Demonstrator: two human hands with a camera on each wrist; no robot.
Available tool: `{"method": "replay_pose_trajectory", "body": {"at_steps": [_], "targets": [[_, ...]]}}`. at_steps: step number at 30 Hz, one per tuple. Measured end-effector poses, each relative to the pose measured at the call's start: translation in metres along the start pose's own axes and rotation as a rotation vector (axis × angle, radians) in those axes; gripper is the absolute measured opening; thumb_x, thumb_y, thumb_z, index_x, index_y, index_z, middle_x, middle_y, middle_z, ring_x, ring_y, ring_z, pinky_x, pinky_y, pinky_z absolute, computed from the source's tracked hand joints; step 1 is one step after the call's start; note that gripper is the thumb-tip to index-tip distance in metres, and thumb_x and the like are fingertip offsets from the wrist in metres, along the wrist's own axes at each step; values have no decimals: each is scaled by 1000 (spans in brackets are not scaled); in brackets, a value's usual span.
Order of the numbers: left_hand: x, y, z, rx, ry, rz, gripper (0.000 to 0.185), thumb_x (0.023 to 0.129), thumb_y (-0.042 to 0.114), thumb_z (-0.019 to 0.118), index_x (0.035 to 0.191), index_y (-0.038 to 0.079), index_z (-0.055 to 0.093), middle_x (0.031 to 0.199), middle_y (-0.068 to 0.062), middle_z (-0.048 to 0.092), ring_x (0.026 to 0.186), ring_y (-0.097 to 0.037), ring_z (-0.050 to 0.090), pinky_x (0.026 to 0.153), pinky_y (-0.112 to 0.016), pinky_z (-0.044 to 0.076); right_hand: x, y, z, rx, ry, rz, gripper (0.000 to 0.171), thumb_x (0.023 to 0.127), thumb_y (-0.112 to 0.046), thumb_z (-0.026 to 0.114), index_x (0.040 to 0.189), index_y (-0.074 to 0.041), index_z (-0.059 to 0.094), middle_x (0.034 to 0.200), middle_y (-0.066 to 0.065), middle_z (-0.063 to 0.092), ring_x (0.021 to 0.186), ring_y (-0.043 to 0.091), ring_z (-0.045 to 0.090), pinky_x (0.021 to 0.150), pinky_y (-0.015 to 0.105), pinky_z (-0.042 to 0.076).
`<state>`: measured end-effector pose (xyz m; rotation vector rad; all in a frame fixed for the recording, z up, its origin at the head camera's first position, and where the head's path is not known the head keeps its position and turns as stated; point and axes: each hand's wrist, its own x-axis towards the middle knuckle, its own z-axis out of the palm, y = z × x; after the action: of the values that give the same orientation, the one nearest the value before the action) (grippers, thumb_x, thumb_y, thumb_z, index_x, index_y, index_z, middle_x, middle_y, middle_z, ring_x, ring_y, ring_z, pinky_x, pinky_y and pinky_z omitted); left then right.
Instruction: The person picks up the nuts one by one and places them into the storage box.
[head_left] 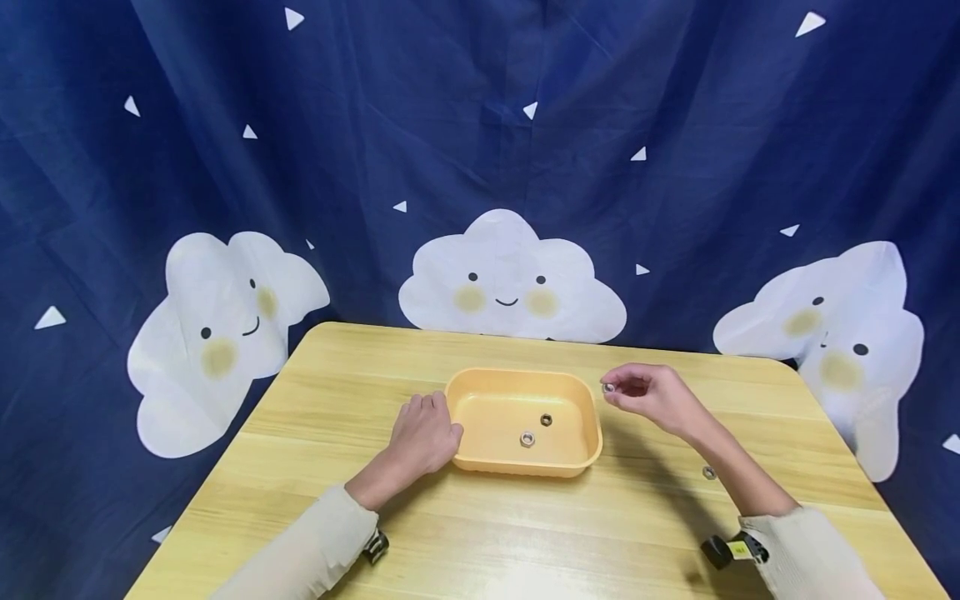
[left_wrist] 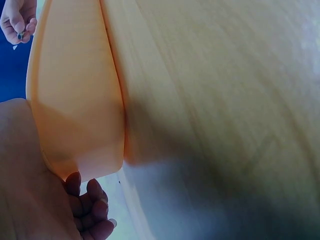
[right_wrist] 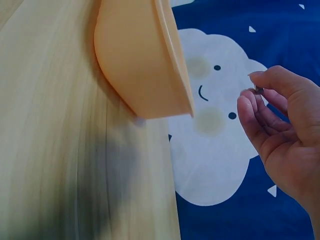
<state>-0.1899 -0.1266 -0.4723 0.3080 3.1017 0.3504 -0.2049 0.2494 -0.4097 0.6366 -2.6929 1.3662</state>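
An orange plastic tray (head_left: 465, 461) sits on the table with two hex nuts inside, one silver (head_left: 527, 438) and one darker (head_left: 546, 420). My left hand (head_left: 424, 435) grips the tray's left end at the rim; in the left wrist view its curled fingers (left_wrist: 95, 207) show below the tray's corner. Just beyond the opposite end, above the table, my right hand (head_left: 654, 398) pinches another nut (head_left: 608, 387) between thumb and fingertips. The right wrist view has that nut (right_wrist: 258, 90) mostly covered by the fingers, beside the tray's outer wall (right_wrist: 145, 60).
Another loose nut (head_left: 708, 472) lies on the wooden table (head_left: 360, 367), close to the right forearm. Behind the table's far edge hangs a dark blue curtain (head_left: 465, 150) printed with white clouds and triangles. Both wrists carry small black devices (head_left: 717, 552).
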Motion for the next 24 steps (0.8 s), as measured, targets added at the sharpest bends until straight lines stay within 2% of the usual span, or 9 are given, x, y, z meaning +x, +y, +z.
{"method": "replay_pose_trajectory", "body": {"at_steps": [7,13,24], "targets": [[0,0,-1,-6,-2,-1,26,95,28,49,94,2,47,84,-10,46,79,-28,41,76,-37,36,9,-4,4,-39,-15,19,18,88,-7,78,105,-1,76,94,11,77,80,-2,65,72,17,56],[0,0,-1,0,-10,5,27,95,28,48,95,1,48,85,-10,47,80,-28,41,77,-37,37,18,-9,9,-21,-36,10,17,87,-2,76,103,3,75,93,13,76,79,-2,65,72,17,56],[1,0,0,4,-7,-4,28,95,29,49,95,1,48,85,-10,47,81,-28,42,78,-38,37,32,-16,20,8,-93,4,16,87,-4,78,101,1,76,92,11,76,80,2,64,73,17,56]]}}
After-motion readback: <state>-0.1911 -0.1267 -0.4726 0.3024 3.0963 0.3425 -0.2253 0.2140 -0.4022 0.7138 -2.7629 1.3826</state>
